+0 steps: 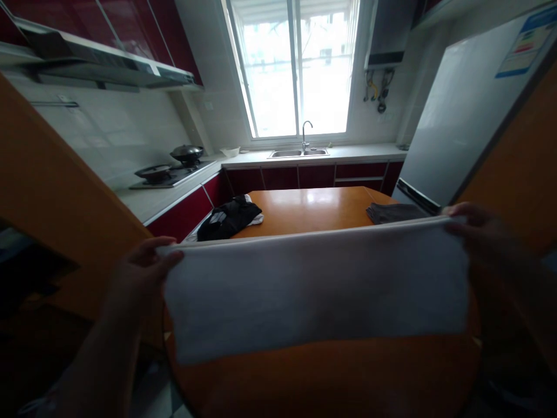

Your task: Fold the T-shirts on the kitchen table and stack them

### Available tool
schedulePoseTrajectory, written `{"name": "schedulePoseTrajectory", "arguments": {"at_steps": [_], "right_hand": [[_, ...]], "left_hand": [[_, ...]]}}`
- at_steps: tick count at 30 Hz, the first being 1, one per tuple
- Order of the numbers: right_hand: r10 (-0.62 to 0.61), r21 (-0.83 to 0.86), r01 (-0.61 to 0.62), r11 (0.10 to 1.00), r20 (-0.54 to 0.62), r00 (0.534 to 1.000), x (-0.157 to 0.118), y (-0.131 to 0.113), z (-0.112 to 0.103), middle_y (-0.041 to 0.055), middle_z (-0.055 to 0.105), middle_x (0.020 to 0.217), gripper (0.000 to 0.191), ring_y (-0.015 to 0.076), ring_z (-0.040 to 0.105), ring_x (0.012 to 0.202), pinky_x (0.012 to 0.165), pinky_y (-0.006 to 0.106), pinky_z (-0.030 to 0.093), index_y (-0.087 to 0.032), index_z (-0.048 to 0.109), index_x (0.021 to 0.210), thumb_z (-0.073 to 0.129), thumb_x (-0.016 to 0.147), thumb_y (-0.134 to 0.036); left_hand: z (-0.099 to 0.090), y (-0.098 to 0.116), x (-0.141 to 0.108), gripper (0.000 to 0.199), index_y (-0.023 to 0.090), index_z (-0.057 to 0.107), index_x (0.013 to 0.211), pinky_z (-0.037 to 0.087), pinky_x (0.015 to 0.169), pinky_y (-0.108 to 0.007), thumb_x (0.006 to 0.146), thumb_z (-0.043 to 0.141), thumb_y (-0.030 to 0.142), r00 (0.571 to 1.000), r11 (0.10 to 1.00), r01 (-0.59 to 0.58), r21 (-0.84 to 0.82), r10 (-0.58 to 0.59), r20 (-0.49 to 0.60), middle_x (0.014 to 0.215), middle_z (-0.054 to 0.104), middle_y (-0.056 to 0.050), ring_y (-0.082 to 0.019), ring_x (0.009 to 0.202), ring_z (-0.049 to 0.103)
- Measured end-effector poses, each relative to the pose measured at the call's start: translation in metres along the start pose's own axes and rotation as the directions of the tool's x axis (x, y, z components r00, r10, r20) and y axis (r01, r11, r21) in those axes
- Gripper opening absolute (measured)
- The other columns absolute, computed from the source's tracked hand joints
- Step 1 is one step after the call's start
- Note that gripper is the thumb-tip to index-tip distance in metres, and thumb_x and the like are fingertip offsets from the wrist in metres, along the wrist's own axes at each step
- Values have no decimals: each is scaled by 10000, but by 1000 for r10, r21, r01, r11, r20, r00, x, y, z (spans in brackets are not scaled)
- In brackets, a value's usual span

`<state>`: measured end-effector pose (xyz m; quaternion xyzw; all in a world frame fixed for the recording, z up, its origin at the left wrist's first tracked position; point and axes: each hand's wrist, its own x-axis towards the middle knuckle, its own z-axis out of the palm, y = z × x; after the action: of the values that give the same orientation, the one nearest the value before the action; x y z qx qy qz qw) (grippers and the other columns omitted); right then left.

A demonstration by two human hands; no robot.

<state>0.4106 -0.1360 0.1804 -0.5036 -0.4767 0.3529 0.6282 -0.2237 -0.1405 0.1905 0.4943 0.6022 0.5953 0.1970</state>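
Observation:
A folded white cloth (317,290), perhaps a garment, hangs stretched in a long strip above the wooden table (313,377). At its upper left corner, my left hand (150,261) pinches the edge between thumb and fingers. My right hand (474,226) grips the upper right corner in the same way. The cloth's top edge is taut and slightly higher on the right. Its exact kind cannot be made out. Behind it on the left lies a crumpled pile of black and white clothing (230,217). A folded dark grey cloth (394,213) rests on the right of the tabletop, partly hidden.
A counter with a sink (300,153) runs under the window. To the left stand a stove (174,177) with a wok (187,152) and a pan (152,172). A refrigerator (456,110) is on the right. Wooden panels flank both sides.

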Motion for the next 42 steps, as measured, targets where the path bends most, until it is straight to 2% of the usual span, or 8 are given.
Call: {"name": "schedulePoseTrajectory", "arguments": {"at_steps": [4, 9, 13, 21, 24, 28, 31, 42], "right_hand": [[280, -106, -266, 958, 155, 947, 26, 77, 41, 3, 647, 732, 501, 149, 590, 604, 532, 264, 442, -202, 673, 873, 936, 496, -400], [355, -250, -321, 913, 101, 930, 53, 163, 83, 2, 636, 628, 486, 126, 558, 556, 525, 245, 430, -147, 671, 752, 938, 408, -363], [324, -413, -264, 872, 82, 943, 76, 191, 87, 5, 641, 629, 420, 128, 549, 539, 506, 247, 418, -135, 693, 789, 893, 502, -368], [59, -882, 107, 459, 151, 987, 72, 184, 109, 176, 696, 1106, 352, 319, 623, 1048, 870, 394, 503, -117, 724, 1067, 701, 778, -317], [-113, -887, 332, 322, 312, 943, 46, 172, 154, 189, 551, 1414, 468, 325, 472, 1318, 1062, 440, 413, -114, 604, 1326, 509, 937, -356], [-42, -818, 479, 319, 492, 869, 3, 174, 219, 140, 343, 1611, 565, 272, 289, 1479, 1183, 452, 260, -131, 420, 1509, 361, 1009, -388], [71, -832, 475, 287, 513, 856, -18, 187, 242, 134, 283, 1640, 603, 271, 207, 1517, 1207, 508, 160, -146, 355, 1550, 339, 1015, -424], [131, -820, 459, 341, 525, 841, -39, 182, 262, 132, 199, 1661, 627, 240, 144, 1538, 1220, 505, 70, -126, 297, 1574, 294, 1015, -408]], "left_hand": [[49, -64, 26, 649, 157, 716, 1032, 512, 552, -223, 509, 904, 492, 925, 974, 212, 76, -226, 305, 844, 709, -17, -149, 659, 643], [99, -151, 54, 652, 113, 739, 877, 484, 591, -247, 412, 897, 542, 899, 963, 196, 188, -252, 358, 780, 709, -49, -174, 677, 632], [106, -181, 75, 599, 127, 742, 916, 503, 650, -272, 493, 861, 533, 887, 958, 87, 274, -200, 416, 820, 728, -57, -201, 737, 650], [139, -153, 60, 466, 119, 649, 1225, 442, 1062, -434, 824, 663, 356, 917, 728, -306, 613, 53, 395, 1284, 630, -165, -321, 1221, 575], [185, -125, 13, 478, 125, 511, 1416, 341, 1165, -439, 980, 467, 315, 803, 610, -550, 571, 198, 562, 1475, 510, -166, -280, 1384, 450], [245, -107, -50, 585, 170, 359, 1542, 238, 1201, -555, 1035, 342, 461, 630, 509, -703, 497, 121, 767, 1624, 320, -125, -288, 1508, 257], [263, -112, -71, 632, 171, 351, 1552, 196, 1208, -575, 1033, 289, 526, 625, 486, -701, 522, 64, 778, 1638, 284, -121, -297, 1522, 220], [260, -121, -66, 579, 215, 340, 1565, 177, 1215, -556, 1042, 269, 452, 608, 444, -733, 516, 86, 789, 1643, 281, -77, -280, 1525, 214]]}}
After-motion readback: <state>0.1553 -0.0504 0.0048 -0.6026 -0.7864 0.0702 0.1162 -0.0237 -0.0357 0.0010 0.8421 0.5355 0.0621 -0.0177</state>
